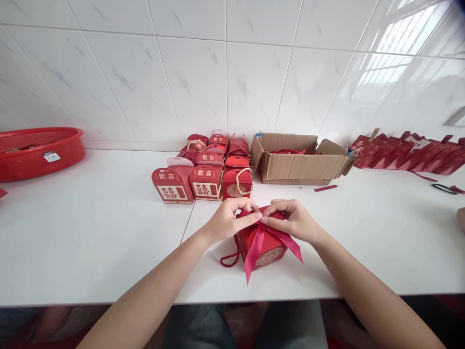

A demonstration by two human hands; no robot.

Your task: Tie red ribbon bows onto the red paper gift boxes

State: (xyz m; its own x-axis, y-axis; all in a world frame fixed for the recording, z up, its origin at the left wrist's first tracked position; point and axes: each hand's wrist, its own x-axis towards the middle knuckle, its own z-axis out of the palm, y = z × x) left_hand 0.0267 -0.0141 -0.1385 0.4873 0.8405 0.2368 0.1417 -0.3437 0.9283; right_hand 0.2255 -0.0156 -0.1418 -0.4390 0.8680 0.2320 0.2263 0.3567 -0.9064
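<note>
A small red gift box with a gold round pattern stands near the table's front edge. A pink-red ribbon lies over its top, its two tails hanging down the front. My left hand pinches the ribbon at the knot from the left. From the right, my right hand pinches it at the same spot, and the fingertips of both hands almost touch. The knot is partly hidden by the fingers. A dark red cord loops out from the box's left side onto the table.
Several red boxes stand in rows behind my hands. Right of them is an open cardboard box with red items. A red basin sits far left; folded red cartons and black-handled scissors lie right.
</note>
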